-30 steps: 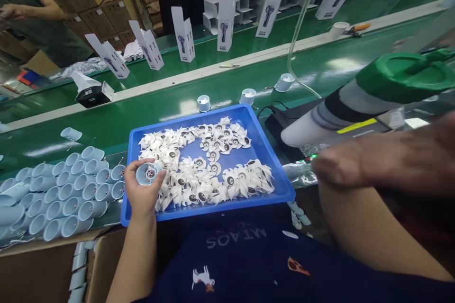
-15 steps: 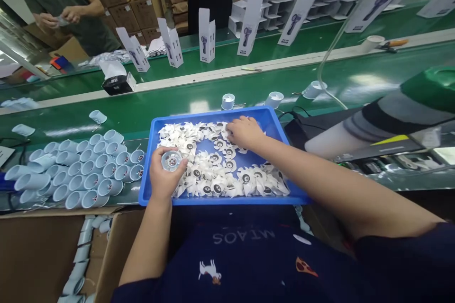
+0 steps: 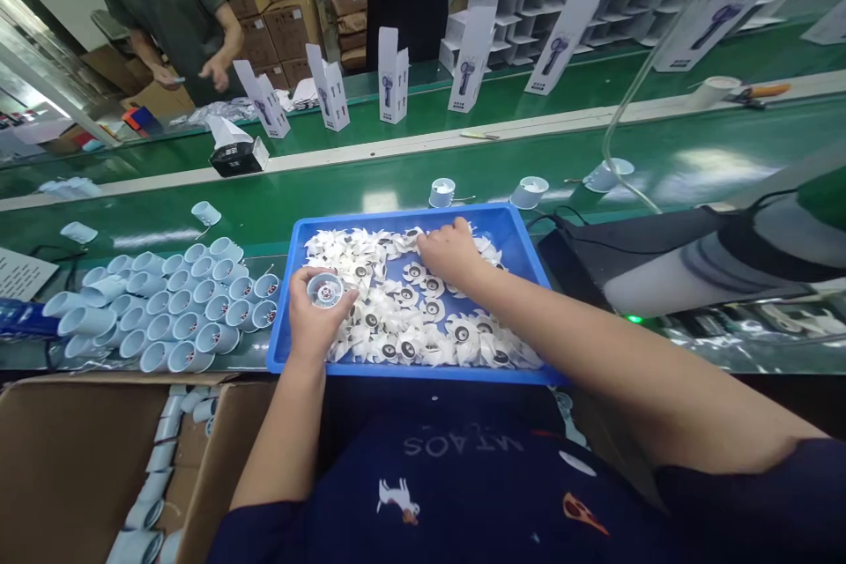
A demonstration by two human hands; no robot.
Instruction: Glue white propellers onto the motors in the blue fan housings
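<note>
An open brown carton (image 3: 59, 458) sits to the left of the blue tray (image 3: 423, 373), on the wearer's side, with light-blue cups (image 3: 152, 489) inside. Immediately left of the tray, a bank of similar cups (image 3: 178, 304) lies on its side in rows, some stacked; several in the nearest columns show wired parts within. Beyond the tray and well to its left stand a co-worker in a green shirt (image 3: 175, 13) and a black tissue box (image 3: 238, 157).

The left hand (image 3: 310, 326) is over the tray's left end, thumb and fingers closed around one cup (image 3: 326, 290), its mouth facing up and an inner part visible.

The tray holds a loose layer of white impellers (image 3: 370, 330), many with dark hubs, around bare patches of floor. The right hand (image 3: 449, 251) is inside the tray near its far wall, fingers down among the impellers; whether it grips one cannot be determined.

Just beyond the tray's far rim, one upright cup (image 3: 442, 192) stands. Right of the tray are a dark device (image 3: 568, 256) and a slanted white cylinder (image 3: 680, 260).
</note>
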